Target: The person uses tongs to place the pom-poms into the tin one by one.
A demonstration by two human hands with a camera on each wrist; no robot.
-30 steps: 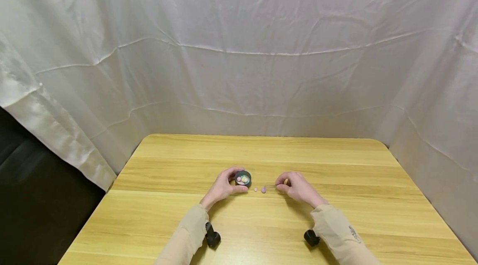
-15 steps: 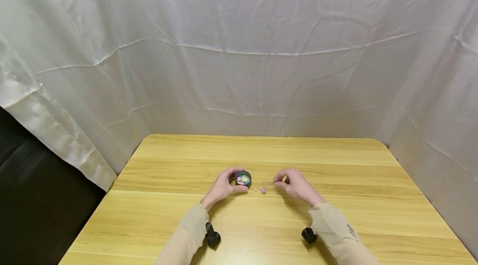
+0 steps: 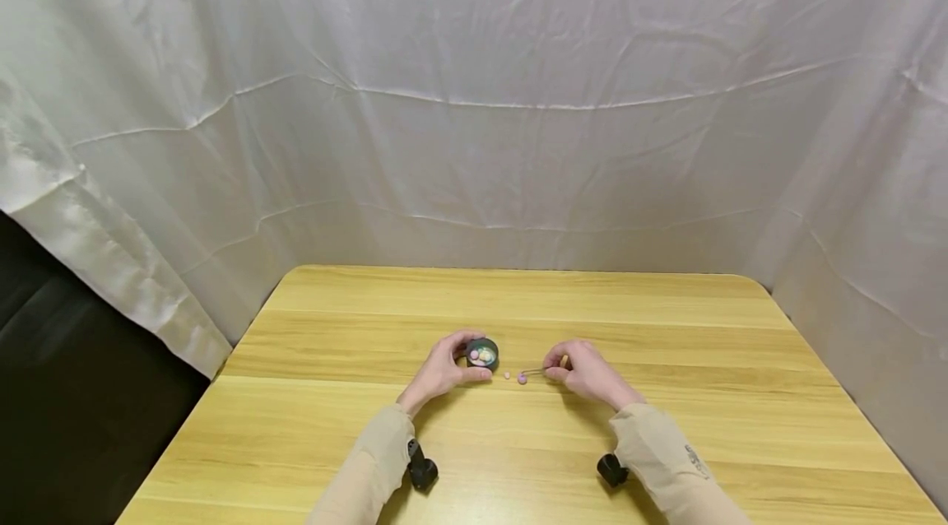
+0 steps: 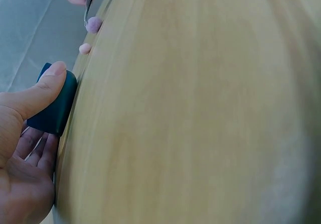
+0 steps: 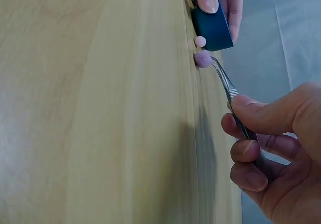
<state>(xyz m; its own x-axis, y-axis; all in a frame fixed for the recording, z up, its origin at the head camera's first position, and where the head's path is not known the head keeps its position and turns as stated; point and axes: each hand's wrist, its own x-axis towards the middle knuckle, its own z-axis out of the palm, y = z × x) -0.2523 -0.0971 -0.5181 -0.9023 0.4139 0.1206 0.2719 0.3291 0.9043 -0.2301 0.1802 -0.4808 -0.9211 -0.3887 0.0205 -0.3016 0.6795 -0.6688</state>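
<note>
My left hand [image 3: 443,367] holds a small dark teal round cup [image 4: 61,101] on the table, thumb on the near side and fingers on the far side. Several pastel pom-poms [image 3: 485,355] lie inside the cup. Between thumb and fingers, my right hand [image 5: 276,148] grips metal tweezers [image 5: 226,82] with bent tips. Those tips reach the side of a purple pom-pom [image 5: 202,59] on the tabletop. A smaller pale pink pom-pom [image 5: 200,41] lies between the purple one and the cup.
The wood-grain table [image 3: 518,459] carries everything here. Pale curtains [image 3: 518,138] hang behind it and at both sides. Each wrist wears a small black camera, one [image 3: 422,471] by the left sleeve and one [image 3: 612,469] by the right.
The tweezers lifted off the purple pom-pom half a second ago and are now back down at it. My left hand, the cup and the pink pom-pom have stayed in place.
</note>
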